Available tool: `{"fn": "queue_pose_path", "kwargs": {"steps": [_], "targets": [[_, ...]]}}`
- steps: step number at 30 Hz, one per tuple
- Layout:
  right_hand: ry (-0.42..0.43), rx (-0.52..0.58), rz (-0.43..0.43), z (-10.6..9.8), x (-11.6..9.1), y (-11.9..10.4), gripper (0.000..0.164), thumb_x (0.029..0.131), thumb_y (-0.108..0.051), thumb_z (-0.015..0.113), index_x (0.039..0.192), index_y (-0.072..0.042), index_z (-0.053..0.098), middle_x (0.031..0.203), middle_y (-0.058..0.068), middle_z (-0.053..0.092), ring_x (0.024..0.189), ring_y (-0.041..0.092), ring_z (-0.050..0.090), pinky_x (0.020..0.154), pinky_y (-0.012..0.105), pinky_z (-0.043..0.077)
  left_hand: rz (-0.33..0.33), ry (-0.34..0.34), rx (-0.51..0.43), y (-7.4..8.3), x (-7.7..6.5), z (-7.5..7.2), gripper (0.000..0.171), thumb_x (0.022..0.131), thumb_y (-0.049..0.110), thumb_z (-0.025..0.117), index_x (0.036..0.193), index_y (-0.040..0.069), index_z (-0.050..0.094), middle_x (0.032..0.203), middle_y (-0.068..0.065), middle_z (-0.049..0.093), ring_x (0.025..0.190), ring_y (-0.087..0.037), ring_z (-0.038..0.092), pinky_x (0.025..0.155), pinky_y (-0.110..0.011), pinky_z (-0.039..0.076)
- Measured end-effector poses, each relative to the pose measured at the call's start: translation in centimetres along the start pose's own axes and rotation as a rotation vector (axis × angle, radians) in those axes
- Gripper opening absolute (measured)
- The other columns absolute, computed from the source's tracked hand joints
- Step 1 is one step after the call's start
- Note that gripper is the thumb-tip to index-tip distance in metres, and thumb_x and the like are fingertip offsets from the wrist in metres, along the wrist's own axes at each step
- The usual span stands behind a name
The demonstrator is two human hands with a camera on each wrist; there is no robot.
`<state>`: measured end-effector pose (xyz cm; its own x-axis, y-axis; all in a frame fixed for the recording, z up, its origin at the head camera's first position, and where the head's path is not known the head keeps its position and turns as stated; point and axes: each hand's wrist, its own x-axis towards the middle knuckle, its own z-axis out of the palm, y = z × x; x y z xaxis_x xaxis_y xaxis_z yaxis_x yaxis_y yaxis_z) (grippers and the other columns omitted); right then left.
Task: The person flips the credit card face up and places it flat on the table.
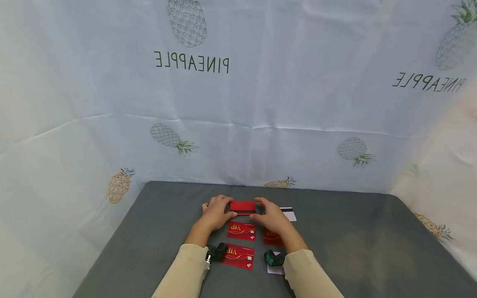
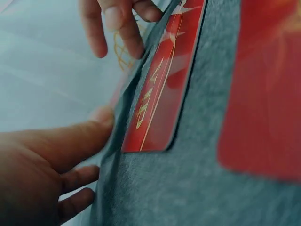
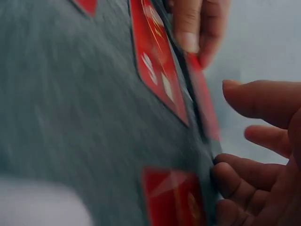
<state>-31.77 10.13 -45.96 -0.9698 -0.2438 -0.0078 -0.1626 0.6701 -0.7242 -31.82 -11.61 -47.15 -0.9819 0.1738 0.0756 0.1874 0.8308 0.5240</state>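
My left hand is at the left end of a red card with a black stripe, beyond the rows of cards. In the right wrist view the left hand's fingertips pinch one end of this blurred red card. My right hand is around the card's right end, its thumb and fingers spread apart. In the right wrist view a gap shows between the right thumb and the card. A red VIP card lies just nearer, flat on the table.
Another red VIP card lies nearer on the grey table. Under the right forearm are a partly hidden red card and a pale card. A white striped card lies right of the right hand. A pineapple-print curtain hangs behind.
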Motion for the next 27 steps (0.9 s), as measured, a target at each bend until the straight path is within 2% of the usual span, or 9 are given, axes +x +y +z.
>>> {"fn": "queue_pose_path", "kwargs": {"steps": [4, 7, 10, 13, 20, 24, 27], "targets": [[0.030, 0.056, 0.009, 0.4, -0.1, 0.1, 0.073, 0.083, -0.022, 0.078, 0.147, -0.013, 0.044, 0.133, 0.016, 0.059, 0.071, 0.018, 0.053, 0.064, 0.034, 0.045, 0.027, -0.003, -0.041, 0.1, 0.4, 0.0, 0.055, 0.089, 0.040, 0.071, 0.136, 0.017, 0.057, 0.136, -0.008, 0.056, 0.127, -0.032, 0.047, 0.096, -0.060, 0.029], [0.087, 0.096, 0.003, 0.7, -0.2, 0.5, 0.076, 0.081, -0.017, 0.079, 0.147, -0.013, 0.044, 0.126, 0.014, 0.061, 0.070, 0.017, 0.052, 0.060, 0.032, 0.043, 0.057, -0.004, -0.161, 0.0, 0.6, -0.1, 0.058, 0.085, 0.039, 0.076, 0.135, 0.014, 0.058, 0.125, -0.005, 0.065, 0.119, -0.026, 0.056, 0.100, -0.055, 0.036], [0.144, 0.147, -0.003, 0.9, -0.2, 1.0, 0.075, 0.079, -0.011, 0.079, 0.146, -0.012, 0.045, 0.116, 0.010, 0.061, 0.070, 0.018, 0.051, 0.059, 0.031, 0.043, 0.109, -0.014, -0.304, 0.0, 0.6, -0.2, 0.060, 0.082, 0.035, 0.080, 0.132, 0.010, 0.060, 0.111, -0.002, 0.069, 0.106, -0.021, 0.064, 0.096, -0.048, 0.047], [0.177, 0.178, -0.027, 1.2, -0.2, 1.5, 0.073, 0.079, -0.009, 0.078, 0.145, -0.012, 0.047, 0.104, 0.007, 0.058, 0.070, 0.018, 0.051, 0.057, 0.030, 0.043, 0.139, -0.023, -0.372, 0.0, 0.6, -0.2, 0.059, 0.081, 0.031, 0.081, 0.132, 0.009, 0.061, 0.103, 0.001, 0.069, 0.098, -0.016, 0.064, 0.091, -0.044, 0.051], [0.221, 0.156, -0.086, 1.4, -0.1, 1.8, 0.065, 0.079, -0.008, 0.079, 0.138, -0.013, 0.054, 0.090, 0.005, 0.058, 0.069, 0.018, 0.049, 0.058, 0.030, 0.043, 0.167, 0.008, -0.359, 0.9, 0.6, -0.4, 0.058, 0.082, 0.025, 0.081, 0.133, 0.009, 0.060, 0.093, 0.004, 0.068, 0.086, -0.012, 0.063, 0.083, -0.038, 0.051], [0.253, 0.131, -0.126, 1.7, 0.0, 1.8, 0.061, 0.077, -0.010, 0.082, 0.133, -0.014, 0.057, 0.106, 0.009, 0.060, 0.086, 0.021, 0.055, 0.075, 0.039, 0.050, 0.189, 0.013, -0.337, 2.1, 0.4, -0.6, 0.057, 0.082, 0.024, 0.081, 0.133, 0.010, 0.060, 0.089, 0.007, 0.066, 0.083, -0.011, 0.061, 0.079, -0.035, 0.051], [0.269, 0.115, -0.179, 1.8, 0.0, 1.7, 0.059, 0.076, -0.012, 0.083, 0.129, -0.015, 0.059, 0.124, 0.011, 0.055, 0.108, 0.028, 0.054, 0.093, 0.050, 0.048, 0.219, 0.002, -0.314, 2.8, 0.3, -0.7, 0.056, 0.082, 0.024, 0.081, 0.133, 0.010, 0.060, 0.087, 0.008, 0.065, 0.082, -0.009, 0.061, 0.077, -0.032, 0.051]]}}
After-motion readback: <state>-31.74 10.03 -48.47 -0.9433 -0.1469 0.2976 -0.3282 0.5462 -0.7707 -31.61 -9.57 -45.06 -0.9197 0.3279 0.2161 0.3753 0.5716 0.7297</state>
